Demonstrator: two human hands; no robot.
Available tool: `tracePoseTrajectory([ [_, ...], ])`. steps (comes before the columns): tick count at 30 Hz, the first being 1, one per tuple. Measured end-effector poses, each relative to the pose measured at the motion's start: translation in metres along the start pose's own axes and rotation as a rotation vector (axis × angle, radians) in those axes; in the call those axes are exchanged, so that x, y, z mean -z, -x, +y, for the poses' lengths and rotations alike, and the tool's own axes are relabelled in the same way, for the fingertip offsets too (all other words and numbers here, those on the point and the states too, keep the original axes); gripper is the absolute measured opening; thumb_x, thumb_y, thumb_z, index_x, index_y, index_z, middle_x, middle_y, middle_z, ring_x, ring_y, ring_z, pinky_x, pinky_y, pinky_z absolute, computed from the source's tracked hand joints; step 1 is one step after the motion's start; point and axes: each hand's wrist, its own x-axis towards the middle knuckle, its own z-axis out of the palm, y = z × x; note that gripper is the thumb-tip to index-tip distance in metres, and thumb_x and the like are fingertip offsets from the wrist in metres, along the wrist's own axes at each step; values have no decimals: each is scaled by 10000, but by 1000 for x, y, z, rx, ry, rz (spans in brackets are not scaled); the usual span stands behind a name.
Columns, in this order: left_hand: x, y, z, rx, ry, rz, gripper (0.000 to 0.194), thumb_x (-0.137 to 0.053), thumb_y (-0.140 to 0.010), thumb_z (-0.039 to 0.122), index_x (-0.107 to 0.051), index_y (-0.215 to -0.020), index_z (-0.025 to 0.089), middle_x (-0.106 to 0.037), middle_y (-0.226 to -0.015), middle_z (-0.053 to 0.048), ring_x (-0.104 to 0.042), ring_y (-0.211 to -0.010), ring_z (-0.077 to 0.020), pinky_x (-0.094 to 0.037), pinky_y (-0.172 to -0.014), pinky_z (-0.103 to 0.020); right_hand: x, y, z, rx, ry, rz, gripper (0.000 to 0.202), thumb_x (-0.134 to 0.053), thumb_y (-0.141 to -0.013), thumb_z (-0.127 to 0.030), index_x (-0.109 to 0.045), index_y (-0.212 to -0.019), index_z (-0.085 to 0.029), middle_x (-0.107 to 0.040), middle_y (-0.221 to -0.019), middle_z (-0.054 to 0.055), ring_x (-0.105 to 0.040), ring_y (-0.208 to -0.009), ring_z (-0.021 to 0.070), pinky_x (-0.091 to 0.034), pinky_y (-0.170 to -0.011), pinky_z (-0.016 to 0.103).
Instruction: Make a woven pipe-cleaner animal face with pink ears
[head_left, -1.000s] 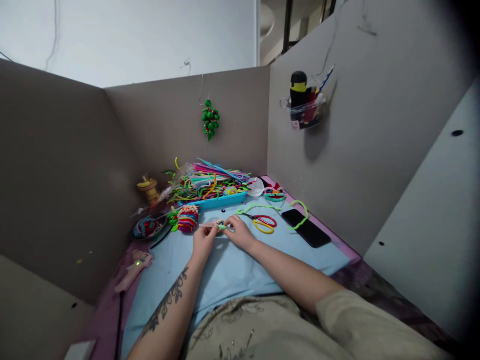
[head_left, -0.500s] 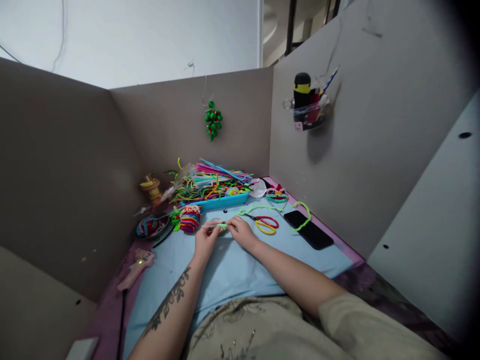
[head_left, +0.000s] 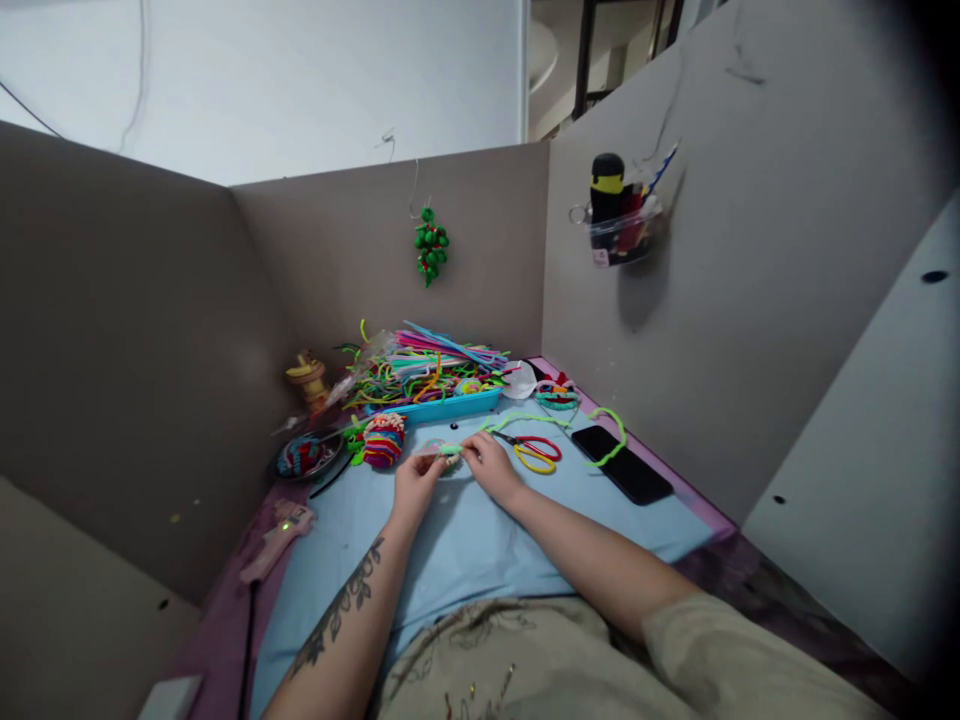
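Observation:
A small pale-green pipe cleaner piece is pinched between both hands, just above the blue cloth. My left hand has its thumb and fingers closed on the left end. On the other end, my right hand closes with its fingertips. A pinkish, ring-like bit shows behind and below the piece, too small to make out. Scissors with red and yellow handles lie just right of my right hand. To the left of my left hand stands a striped pipe cleaner figure, a green one beside it.
A blue tray heaped with pipe cleaners stands at the back. On the right lies a black phone with a bright green pipe cleaner across it. A pink glue gun and a bowl are at left. Grey panels enclose the table.
The view has shifted slightly, so everything sits a little lower and to the right. A pale strip near the left fingers is less visible. Both hands keep their pinch on the piece.

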Motion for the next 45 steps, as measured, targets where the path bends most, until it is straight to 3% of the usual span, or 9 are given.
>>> tracePoseTrajectory([
  [5, 1, 0, -3, -7, -18, -28, 339, -693, -645, 378, -704, -855, 113, -715, -831, -108, -662, -763, -222, -512, -735, -337, -1, 1, -1, -15, -6, 8, 77, -521, -773, -139, -586, -767, -180, -545, -787, 24, -516, -771, 157, -404, -710, 274],
  [14, 2, 1, -2, -48, -96, 89, 278, -666, -657, 386, -715, -757, 132, -711, -764, -78, -650, -756, -218, -505, -683, -296, -3, 4, -4, 23, -10, 4, 63, -534, -747, -130, -564, -747, -185, -529, -771, 14, -506, -751, 153, -402, -689, 267],
  [19, 1, 0, -4, -31, -69, 90, 290, -650, -675, 376, -696, -807, 122, -701, -724, -62, -640, -665, -181, -491, -620, -267, -1, 4, -6, 50, -7, -6, 67, -545, -733, -122, -562, -755, -183, -525, -767, 13, -502, -758, 154, -402, -686, 261],
  [28, 0, -2, -9, -20, 42, 84, 320, -661, -664, 371, -624, -872, 131, -688, -817, -77, -657, -765, -199, -514, -705, -314, 0, 3, -7, 48, -69, -41, 237, -559, -735, -149, -600, -965, -188, -560, -872, 35, -527, -812, 159, -431, -723, 276],
  [39, -3, 1, -3, -76, 129, 57, 423, -664, -680, 328, -412, -990, 190, -653, -710, -3, -657, -653, -164, -517, -658, -303, 2, 3, -8, 77, -4, -79, 101, -528, -784, -152, -620, -757, -184, -564, -756, 19, -516, -740, 146, -396, -687, 256],
  [45, -3, -1, -6, -55, 136, 28, 407, -687, -644, 322, -501, -970, 167, -669, -851, -55, -651, -831, -195, -512, -765, -341, 1, 3, -7, 32, 21, -46, 122, -496, -799, -156, -604, -751, -187, -558, -756, 20, -510, -736, 150, -386, -679, 255],
])
